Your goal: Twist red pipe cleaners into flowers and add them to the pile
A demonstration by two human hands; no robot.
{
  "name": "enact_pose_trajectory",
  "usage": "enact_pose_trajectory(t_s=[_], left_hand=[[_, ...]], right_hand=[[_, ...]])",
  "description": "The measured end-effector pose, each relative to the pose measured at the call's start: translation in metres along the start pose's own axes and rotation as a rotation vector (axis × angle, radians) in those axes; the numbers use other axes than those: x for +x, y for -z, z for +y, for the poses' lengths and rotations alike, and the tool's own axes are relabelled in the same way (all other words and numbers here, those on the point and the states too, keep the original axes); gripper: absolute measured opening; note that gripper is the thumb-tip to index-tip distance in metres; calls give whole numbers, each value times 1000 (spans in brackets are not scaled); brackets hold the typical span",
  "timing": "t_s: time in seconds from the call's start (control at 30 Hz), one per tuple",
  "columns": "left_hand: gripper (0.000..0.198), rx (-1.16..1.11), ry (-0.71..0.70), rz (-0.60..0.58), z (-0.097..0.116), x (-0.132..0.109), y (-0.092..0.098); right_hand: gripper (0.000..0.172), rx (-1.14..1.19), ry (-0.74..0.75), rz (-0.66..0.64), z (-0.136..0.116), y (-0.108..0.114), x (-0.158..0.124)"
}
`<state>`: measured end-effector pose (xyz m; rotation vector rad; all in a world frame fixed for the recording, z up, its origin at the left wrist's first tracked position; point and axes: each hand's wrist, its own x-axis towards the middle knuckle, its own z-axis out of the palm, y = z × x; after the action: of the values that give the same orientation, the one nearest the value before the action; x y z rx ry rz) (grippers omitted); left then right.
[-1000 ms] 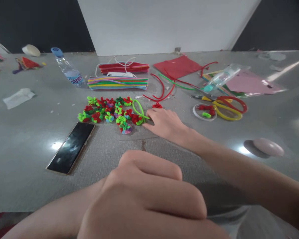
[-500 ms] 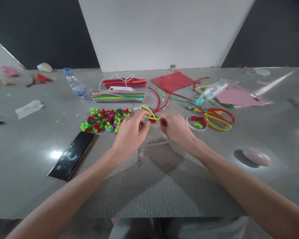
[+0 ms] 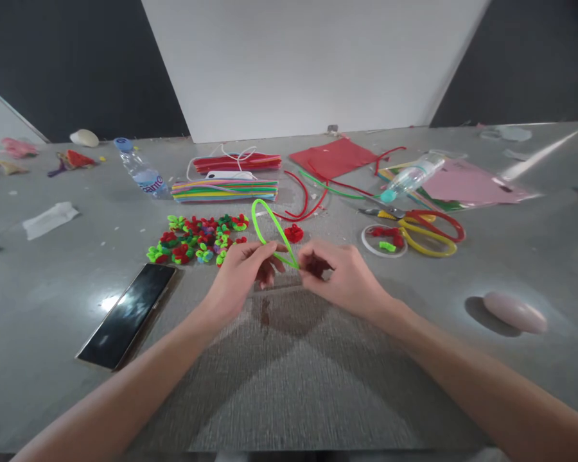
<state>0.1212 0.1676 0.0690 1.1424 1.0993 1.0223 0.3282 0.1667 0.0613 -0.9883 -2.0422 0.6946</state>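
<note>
A bright green pipe cleaner [image 3: 275, 221] is bent into a narrow loop that rises between my hands. The fingertips of my left hand [image 3: 243, 273] pinch its lower left side. At the loop's right end, where the strands meet, my right hand [image 3: 340, 273] grips it between thumb and fingers. Just behind the hands a small red fuzzy flower [image 3: 293, 233] lies on the grey table. Many small red, green and purple fuzzy pieces [image 3: 192, 239] are clustered to the left of my left hand.
A phone [image 3: 128, 316] lies front left. Behind are a water bottle [image 3: 142, 172], pipe cleaner bundles [image 3: 226, 190] and red felt [image 3: 334, 158]. On the right are scissors [image 3: 428, 236], a white ring [image 3: 384, 254], an empty bottle [image 3: 414, 176] and a pink oval object [image 3: 515, 312].
Both hands have come lower and nearer. The green loop now stands taller and wider above the fingers, and the red flower behind them is fully in view.
</note>
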Motion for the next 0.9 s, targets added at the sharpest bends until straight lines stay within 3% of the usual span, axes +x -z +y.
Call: enact_pose_trajectory(t_s=[0.23, 0.37, 0.6, 0.73, 0.9], left_hand=[[20, -43, 85, -46, -4, -1, 3], [22, -23, 102, -52, -5, -1, 4], [15, 88, 80, -226, -8, -3, 0], [23, 31, 72, -189, -9, -4, -1], [47, 99, 53, -124, -10, -4, -1]], right_hand=[[10, 464, -213, -121, 8, 4, 3], [7, 582, -279, -176, 12, 5, 3], [6, 541, -296, -206, 7, 2, 4], [7, 439, -243, -172, 6, -1, 2], [13, 218, -115, -106, 6, -1, 0]])
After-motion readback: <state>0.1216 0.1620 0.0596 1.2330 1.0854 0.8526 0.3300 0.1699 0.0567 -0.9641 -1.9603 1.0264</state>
